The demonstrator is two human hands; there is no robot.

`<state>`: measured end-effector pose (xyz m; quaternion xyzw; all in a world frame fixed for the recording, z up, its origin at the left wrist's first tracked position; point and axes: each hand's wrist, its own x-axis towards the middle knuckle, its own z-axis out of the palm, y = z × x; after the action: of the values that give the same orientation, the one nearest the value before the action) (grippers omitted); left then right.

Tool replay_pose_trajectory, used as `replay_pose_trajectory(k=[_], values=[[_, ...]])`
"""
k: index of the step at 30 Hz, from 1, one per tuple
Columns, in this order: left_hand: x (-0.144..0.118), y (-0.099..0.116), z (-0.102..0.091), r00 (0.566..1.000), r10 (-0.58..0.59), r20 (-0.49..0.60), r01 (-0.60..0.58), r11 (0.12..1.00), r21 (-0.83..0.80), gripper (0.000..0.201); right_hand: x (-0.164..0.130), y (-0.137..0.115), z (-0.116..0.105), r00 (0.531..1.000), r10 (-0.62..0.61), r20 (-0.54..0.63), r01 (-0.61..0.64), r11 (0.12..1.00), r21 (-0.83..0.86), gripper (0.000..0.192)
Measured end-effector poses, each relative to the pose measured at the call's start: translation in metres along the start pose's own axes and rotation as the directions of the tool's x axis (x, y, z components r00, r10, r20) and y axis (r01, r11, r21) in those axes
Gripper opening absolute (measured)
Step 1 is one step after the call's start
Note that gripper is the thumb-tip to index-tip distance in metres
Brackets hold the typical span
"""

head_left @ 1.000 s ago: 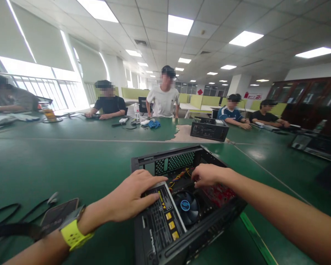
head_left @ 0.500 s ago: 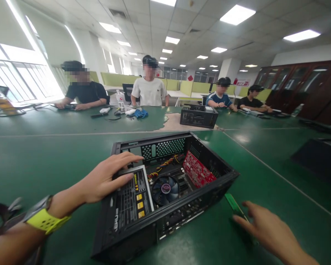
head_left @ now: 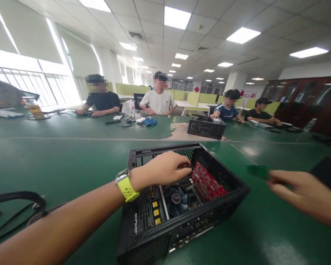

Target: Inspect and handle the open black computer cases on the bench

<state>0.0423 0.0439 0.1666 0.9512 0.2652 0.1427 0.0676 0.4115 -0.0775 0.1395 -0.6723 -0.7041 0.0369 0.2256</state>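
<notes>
An uncovered black computer case lies on its side in front of me. Over its inside is my left hand, fingers bent and the thumb apart from them, near a red expansion card. The hand appears to hold nothing, though its lower fingers are hidden. Below it are a CPU fan and a labelled power supply. To the right of the case, my right hand pinches one end of a green RAM stick, which is blurred and held above the table.
Another black case stands farther back on the green table, with a person's hand on it. A blue cloth and a bottle are across the table. A black cable lies at left. Several people sit or stand opposite.
My left hand has moved from the power supply rightward over the case's inside. My right hand has lifted the RAM stick off the table. A co-worker's hand now touches the far case.
</notes>
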Motion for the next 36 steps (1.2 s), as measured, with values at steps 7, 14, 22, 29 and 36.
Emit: replay_pose_trajectory(k=[7,14,22,29,36], values=[[0.000,-0.028,-0.004,0.977,-0.065,0.201,0.060,0.998,0.030,0.026,0.056,-0.026,0.050,0.992,0.125,0.028,-0.128,0.950,0.284,0.024],[0.009,-0.061,-0.003,0.930,-0.346,0.126,0.298,0.908,0.296,0.029,0.133,-0.124,0.080,0.837,-0.335,0.432,0.450,0.871,-0.197,0.026],[0.026,-0.057,0.015,0.910,-0.368,0.190,0.308,0.907,0.287,0.027,0.186,-0.158,0.179,0.626,-0.484,0.612,0.722,0.655,-0.221,0.015],[0.039,-0.062,0.013,0.942,-0.265,0.208,0.275,0.961,-0.020,0.022,0.177,-0.163,0.101,0.744,-0.515,0.426,0.585,0.810,-0.043,0.023],[0.021,-0.053,0.009,0.923,-0.371,0.102,0.373,0.796,-0.478,0.030,0.156,-0.157,0.109,0.891,-0.385,0.241,0.365,0.923,0.123,0.032]])
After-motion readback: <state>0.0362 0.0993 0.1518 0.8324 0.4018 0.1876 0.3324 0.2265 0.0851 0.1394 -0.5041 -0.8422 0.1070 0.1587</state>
